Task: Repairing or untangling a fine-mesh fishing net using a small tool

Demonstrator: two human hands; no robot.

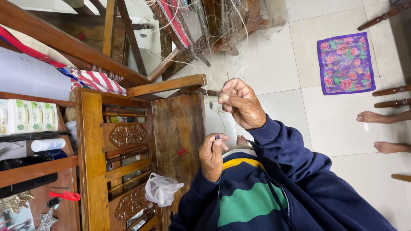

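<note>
A person in a navy sweater with green and yellow stripes works fine fishing net [222, 25] by hand, seated before a carved wooden chair [128, 141]. The right hand [242, 102] is raised, its fingers [227, 95] closed in a tight pinch on a pale strand of line that runs up toward the net mass heaped above the fingertips. The left hand [212, 156], lower and nearer the body, is curled nearly shut around a small dark-tipped tool [217, 137], possibly a netting needle, just poking out between thumb and forefinger. A thin thread hangs slack between the two hands. The line looks so fine that a slight loosening of the right pinch could let it slip, and the loose strands above the fingers could tangle if pulled unevenly. Both wrists are bent inward, forearms angled up from the lap. Beyond the right fingers lie a floral cloth [346, 63] and another person's bare feet [381, 117].
</note>
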